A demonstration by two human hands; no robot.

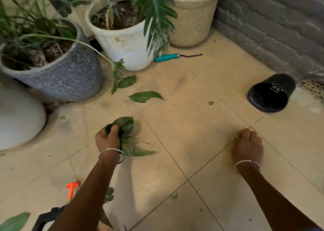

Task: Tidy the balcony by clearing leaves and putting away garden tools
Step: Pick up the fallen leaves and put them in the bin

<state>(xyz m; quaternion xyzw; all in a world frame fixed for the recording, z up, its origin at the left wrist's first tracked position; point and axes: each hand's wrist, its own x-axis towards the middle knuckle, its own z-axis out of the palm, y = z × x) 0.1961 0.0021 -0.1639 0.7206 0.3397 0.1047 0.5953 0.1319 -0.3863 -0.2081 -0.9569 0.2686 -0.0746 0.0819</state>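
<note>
My left hand (107,137) grips a bunch of green leaves (127,139) just above the tiled floor. My right hand (247,145) hangs low over the tiles with its fingers curled down; what its fingertips hold, if anything, is hidden. Loose leaves lie ahead: one long leaf (146,96) in the middle and another (127,81) by the blue pot. A small leaf scrap (211,103) lies further right. A teal-handled garden tool (168,57) rests on the floor beside the white pot. An orange-handled tool (72,188) lies near my left forearm.
A speckled blue pot (70,80), a white pot (126,48) and a woven cream pot (192,23) hold plants at the back. A black plastic pot (270,93) lies on its side at right, near a grey brick wall (280,29). A white rounded pot (19,118) sits left.
</note>
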